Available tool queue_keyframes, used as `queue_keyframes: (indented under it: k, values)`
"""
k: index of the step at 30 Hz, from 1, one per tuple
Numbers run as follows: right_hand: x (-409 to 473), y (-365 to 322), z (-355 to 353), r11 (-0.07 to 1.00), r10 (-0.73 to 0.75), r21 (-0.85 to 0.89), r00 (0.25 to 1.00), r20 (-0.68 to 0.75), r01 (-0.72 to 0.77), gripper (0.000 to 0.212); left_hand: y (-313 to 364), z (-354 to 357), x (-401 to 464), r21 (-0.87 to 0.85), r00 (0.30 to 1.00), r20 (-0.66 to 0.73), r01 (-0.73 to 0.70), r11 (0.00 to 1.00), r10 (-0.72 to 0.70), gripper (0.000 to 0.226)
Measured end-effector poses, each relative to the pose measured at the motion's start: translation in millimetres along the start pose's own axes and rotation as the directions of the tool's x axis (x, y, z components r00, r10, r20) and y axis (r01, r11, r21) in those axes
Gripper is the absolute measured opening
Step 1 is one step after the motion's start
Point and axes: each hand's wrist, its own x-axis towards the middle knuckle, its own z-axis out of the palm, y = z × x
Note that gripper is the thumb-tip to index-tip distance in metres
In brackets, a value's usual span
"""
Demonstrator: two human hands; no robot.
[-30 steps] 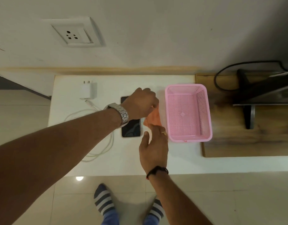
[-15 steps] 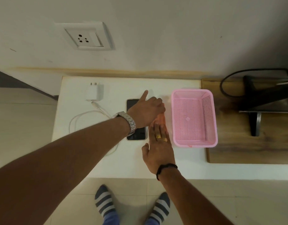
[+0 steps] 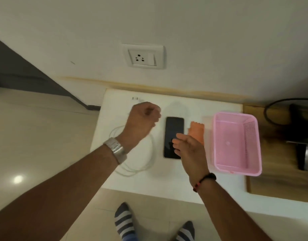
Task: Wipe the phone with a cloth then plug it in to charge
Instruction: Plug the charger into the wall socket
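Observation:
A black phone (image 3: 173,134) lies face up in the middle of the white table (image 3: 149,181). A folded orange cloth (image 3: 197,132) rests just right of it, with no hand on it. My left hand (image 3: 142,119), fingers curled, hovers over the white charger adapter (image 3: 136,100); only the adapter's prong end shows, so a grip cannot be judged. The white cable (image 3: 149,159) loops on the table under my left wrist. My right hand (image 3: 189,150) has straight fingers, its tips over the phone's lower right part. A wall socket (image 3: 143,57) sits above the table.
A pink plastic basket (image 3: 236,169) stands right of the cloth. Beyond it lies a wooden board (image 3: 271,180) with a black stand and cable (image 3: 301,129). My feet in striped socks (image 3: 123,221) are on the tiled floor below the table's front edge.
My left hand left the cloth and phone and moved left over the adapter. My right hand came off the cloth, now uncovered, and shifted toward the phone. The view swung left.

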Motion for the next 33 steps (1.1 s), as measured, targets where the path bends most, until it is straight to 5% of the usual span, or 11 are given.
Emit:
queue_keyframes:
  k: [5,14,19,27,30,33]
  values:
    - [40,-38,64,0.982,0.091,0.149,0.985,0.146,-0.113,0.022,-31,-84,37,-0.045,0.94,-0.236,0.245,0.969,-0.248,0.013]
    - [114,-77,148,0.975,0.222,-0.044,0.965,0.139,-0.218,0.04,-44,-98,84,0.247,0.966,-0.075,0.257,0.934,-0.246,0.014]
    - [129,-71,160,0.974,0.22,-0.083,0.969,0.112,-0.211,0.03,-39,-93,91,0.173,0.956,0.049,0.277,0.945,-0.289,0.03]
    - [92,-80,162,1.0,0.021,-0.001,0.985,0.172,-0.021,0.021,-34,-112,77,-0.097,0.946,0.074,0.322,0.942,-0.316,0.056]
    - [51,-61,163,0.909,-0.237,-0.337,0.97,0.06,0.243,0.02,-34,-127,58,-0.198,0.947,0.02,0.319,0.927,-0.321,0.046]
    - [-11,-19,170,0.654,-0.386,-0.61,0.891,0.24,0.448,0.011,-38,-144,37,-0.349,0.943,-0.042,0.297,0.889,-0.331,0.038]
